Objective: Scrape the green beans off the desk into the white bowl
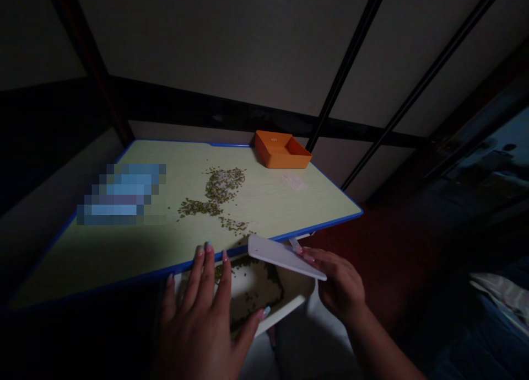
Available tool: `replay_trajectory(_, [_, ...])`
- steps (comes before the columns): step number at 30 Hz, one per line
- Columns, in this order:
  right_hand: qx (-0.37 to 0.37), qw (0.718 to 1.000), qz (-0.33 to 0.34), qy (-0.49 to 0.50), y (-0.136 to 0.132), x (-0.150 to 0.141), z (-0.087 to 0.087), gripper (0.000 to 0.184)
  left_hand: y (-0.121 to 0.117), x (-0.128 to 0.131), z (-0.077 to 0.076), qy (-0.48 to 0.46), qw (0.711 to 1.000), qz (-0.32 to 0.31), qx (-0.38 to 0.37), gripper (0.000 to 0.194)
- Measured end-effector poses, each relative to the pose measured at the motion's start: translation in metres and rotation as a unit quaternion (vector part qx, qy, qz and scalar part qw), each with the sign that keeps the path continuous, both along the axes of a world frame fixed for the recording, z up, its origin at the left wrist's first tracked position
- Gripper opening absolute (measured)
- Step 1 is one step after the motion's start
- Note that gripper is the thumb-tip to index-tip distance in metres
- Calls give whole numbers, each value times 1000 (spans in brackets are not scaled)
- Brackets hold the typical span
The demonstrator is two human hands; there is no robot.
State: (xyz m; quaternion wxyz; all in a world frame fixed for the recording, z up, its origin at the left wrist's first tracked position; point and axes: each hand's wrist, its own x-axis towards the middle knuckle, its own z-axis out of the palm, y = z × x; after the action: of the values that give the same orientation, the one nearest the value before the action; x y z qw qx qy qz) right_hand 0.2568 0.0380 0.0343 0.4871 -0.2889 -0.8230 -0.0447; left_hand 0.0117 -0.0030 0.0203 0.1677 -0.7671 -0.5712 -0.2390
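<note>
- In the head view, green grains [225, 184] are spread in a loose heap with trailing strands on the pale table [165, 253], mixed with some whitish matter; a pale patch [293, 182] is seen apart from them, near the orange box [286, 160] at the far right.
- Below the table's blue near edge [322, 225], a white container [281, 315] is placed, with more green grains lying along its inner sides and thinly over its floor.
- A flat white board [285, 258] is gripped by the right hand [341, 283], the fingers closed on its handle side; it is held tilted over the container's right part, close to the blue edge.
- The left hand [206, 308] is held open over the container's left part, its fingers spread and its tips by the blue edge, the thumb at the near rim; whether the container's weight is borne by it cannot be told.
- Grains could be lost to the dark floor [330, 242] if the container were allowed to slip away from the edge and a gap were left.
- Grains could be flicked past the rim if the board were swept too fast, or the container tipped if its rim were knocked.
- Stray grains could easily be missed, since the light is poor.
</note>
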Motion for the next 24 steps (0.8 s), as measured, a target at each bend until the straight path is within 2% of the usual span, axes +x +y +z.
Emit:
replay_trajectory(11, [18,998,-56,18,5,12,-10,27,1,-2,-6,2,1000,2,1,70])
replay_trajectory(16, [30,995,-81,51,-2,7,-17,27,1,-1,-6,7,1000,-1,8,69])
replay_trajectory(24, [57,998,-18,15,-2,-11,-8,32,3,-3,-4,11,1000,-10,19,65])
